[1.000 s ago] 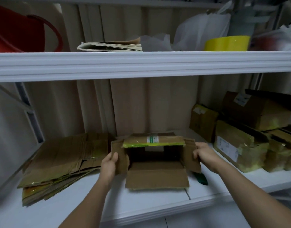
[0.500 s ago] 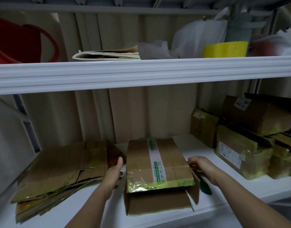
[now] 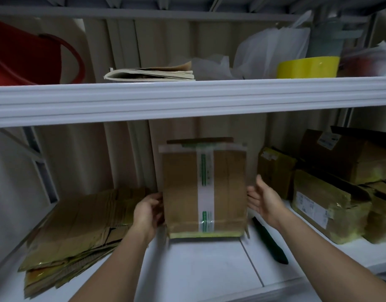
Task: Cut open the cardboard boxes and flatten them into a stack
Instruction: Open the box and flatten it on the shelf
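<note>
A brown cardboard box [image 3: 183,192] stands upright on the white shelf [image 3: 205,264], its taped face toward me with a clear and green tape strip down the middle. My left hand [image 3: 147,211] grips its left edge, fingers curled behind it. My right hand [image 3: 264,198] is at the box's right edge with fingers straight and the palm turned toward the box. A stack of flattened cardboard [image 3: 74,227] lies to the left. A dark green cutter [image 3: 269,240] lies on the shelf, right of the box.
Several taped cardboard boxes [image 3: 331,192] are piled at the right. The upper shelf edge [image 3: 187,97] runs across above, carrying a red bucket [image 3: 28,55], folded papers [image 3: 150,74], plastic bags and a yellow tape roll [image 3: 307,67].
The box was open toward me with its flaps spread, then tipped over; now it stands upright on end with the taped face to me. Both hands followed its sides.
</note>
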